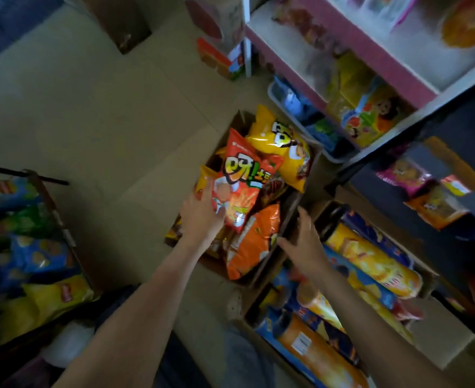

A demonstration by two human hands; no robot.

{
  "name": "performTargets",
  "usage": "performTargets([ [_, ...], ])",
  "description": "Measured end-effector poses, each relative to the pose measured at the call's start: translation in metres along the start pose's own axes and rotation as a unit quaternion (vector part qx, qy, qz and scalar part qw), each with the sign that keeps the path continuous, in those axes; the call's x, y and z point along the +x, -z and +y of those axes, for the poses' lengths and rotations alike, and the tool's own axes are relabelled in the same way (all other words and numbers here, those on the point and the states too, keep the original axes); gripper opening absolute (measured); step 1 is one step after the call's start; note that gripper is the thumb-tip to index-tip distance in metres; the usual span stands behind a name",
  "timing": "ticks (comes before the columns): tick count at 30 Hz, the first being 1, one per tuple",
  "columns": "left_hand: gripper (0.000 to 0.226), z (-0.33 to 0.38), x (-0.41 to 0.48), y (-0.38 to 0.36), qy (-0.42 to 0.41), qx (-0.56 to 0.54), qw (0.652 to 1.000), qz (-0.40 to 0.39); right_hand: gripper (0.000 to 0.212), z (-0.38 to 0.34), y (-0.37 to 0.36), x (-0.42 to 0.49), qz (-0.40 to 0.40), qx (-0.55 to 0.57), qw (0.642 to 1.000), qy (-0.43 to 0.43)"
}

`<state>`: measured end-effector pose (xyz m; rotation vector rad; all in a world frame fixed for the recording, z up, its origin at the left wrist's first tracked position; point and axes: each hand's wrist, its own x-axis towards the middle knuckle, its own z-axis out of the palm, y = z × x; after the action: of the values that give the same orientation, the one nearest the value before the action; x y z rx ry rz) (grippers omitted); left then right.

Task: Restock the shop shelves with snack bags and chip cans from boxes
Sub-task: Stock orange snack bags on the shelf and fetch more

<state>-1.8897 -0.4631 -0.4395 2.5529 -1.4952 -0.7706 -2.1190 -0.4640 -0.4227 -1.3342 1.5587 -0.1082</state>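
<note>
- While it stands half-raised out of an open cardboard box [290,212] on the shop floor, a red snack bag [239,186] is gripped by the person's left hand [202,214], with the thumb across the printed front and the fingers curled round the bag's left edge.
- The bag looks glossy and puffed with air. It is probably very light and soft-sided, with a slick film and contents that crush easily.
- The flat side edge or an end seam looks like the safest hold. A gentle pinch there should do better than a squeeze on the swollen middle.
- A yellow snack bag [283,147] lies just beyond the left hand's fingertips in the same box. An orange snack bag [254,242] lies on the thumb side, nearer the person.
- The right hand [304,247] holds nothing and its fingers are spread wide and relaxed. It is over the box wall, across the orange bag from the left hand, and whether it touches the cardboard cannot be told.
- A second box [426,278] on the far side of the right hand holds chip cans [370,261] lying on their sides. They look like stiff tubes that would take a firm grip around the middle.
- The shelves [370,51], partly stocked, rise beyond both hands and to their right.
- A third box [62,225], well off to the left of the left hand, carries blue, green and yellow chip bags.
</note>
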Motion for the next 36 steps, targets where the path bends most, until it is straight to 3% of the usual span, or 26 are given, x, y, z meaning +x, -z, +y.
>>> performTargets([
  [5, 0.097, -0.023, 0.052, -0.003, -0.059, 0.067, 0.993, -0.076, 0.097, -0.027, -0.050, 0.056, 0.048, -0.037, 0.998, -0.007],
  [9, 0.112, -0.029, 0.070, -0.008, -0.085, 0.006, 0.981, -0.176, 0.105, -0.033, -0.075, 0.076, 0.062, -0.061, 0.996, 0.002],
  [13, 0.120, -0.034, 0.067, -0.011, -0.119, -0.027, 0.975, -0.187, 0.097, -0.033, -0.084, 0.075, 0.137, -0.015, 0.989, -0.048],
  [17, 0.113, -0.054, 0.054, -0.004, -0.065, -0.148, 0.966, -0.200, 0.086, -0.022, -0.080, 0.075, 0.161, -0.006, 0.978, -0.132],
  [21, 0.108, -0.080, 0.033, 0.006, -0.012, -0.281, 0.943, -0.176, 0.063, -0.014, -0.075, 0.079, 0.097, 0.018, 0.974, -0.202],
  [24, 0.101, -0.095, 0.016, 0.010, 0.014, -0.295, 0.945, -0.138, 0.059, -0.013, -0.075, 0.077, 0.100, 0.007, 0.976, -0.191],
  [31, 0.099, -0.113, -0.009, 0.009, 0.026, -0.254, 0.966, -0.026, 0.085, -0.012, -0.089, 0.077, 0.081, 0.016, 0.983, -0.164],
  [36, 0.104, -0.111, -0.019, 0.004, 0.028, -0.229, 0.973, -0.012, 0.116, -0.001, -0.098, 0.075, 0.092, -0.050, 0.994, -0.041],
])
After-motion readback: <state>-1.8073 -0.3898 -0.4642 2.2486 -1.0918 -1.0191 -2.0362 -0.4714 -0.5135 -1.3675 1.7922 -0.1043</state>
